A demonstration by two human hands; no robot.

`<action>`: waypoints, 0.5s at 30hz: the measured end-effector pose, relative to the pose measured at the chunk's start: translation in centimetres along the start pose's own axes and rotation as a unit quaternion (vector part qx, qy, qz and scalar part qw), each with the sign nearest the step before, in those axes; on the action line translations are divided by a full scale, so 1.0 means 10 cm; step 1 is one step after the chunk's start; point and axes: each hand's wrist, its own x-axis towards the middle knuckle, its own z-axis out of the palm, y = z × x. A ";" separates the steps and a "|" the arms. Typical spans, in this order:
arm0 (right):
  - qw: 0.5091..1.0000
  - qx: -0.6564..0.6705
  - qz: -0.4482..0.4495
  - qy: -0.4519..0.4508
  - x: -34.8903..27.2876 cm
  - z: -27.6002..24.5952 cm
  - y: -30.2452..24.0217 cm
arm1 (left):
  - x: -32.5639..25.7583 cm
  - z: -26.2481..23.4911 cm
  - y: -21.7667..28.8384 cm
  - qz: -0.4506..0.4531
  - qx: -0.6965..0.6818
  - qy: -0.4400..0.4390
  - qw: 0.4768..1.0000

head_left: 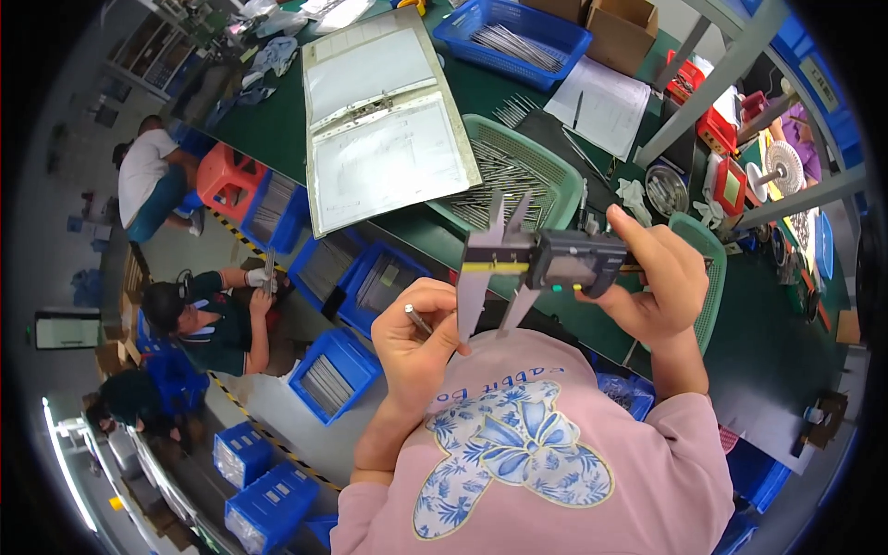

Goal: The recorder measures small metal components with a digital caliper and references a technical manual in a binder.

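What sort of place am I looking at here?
Probably a metal-parts workshop or factory: the right hand holds a digital caliper, a green basket on the bench is full of thin metal rods, and a blue bin nearby holds similar-looking pieces.

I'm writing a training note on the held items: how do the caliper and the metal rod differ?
The caliper is in the right hand; the metal rod is in the left hand. The caliper is broad, with parted jaws; the rod's visible part is slender and plain. The caliper is partly dark, whereas the rod looks silvery. Both have shiny metallic surfaces.
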 end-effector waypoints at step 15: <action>0.998 0.027 -0.063 -0.008 -0.06 0.15 0.12 | -0.04 0.02 0.13 -0.017 -0.018 -0.029 0.999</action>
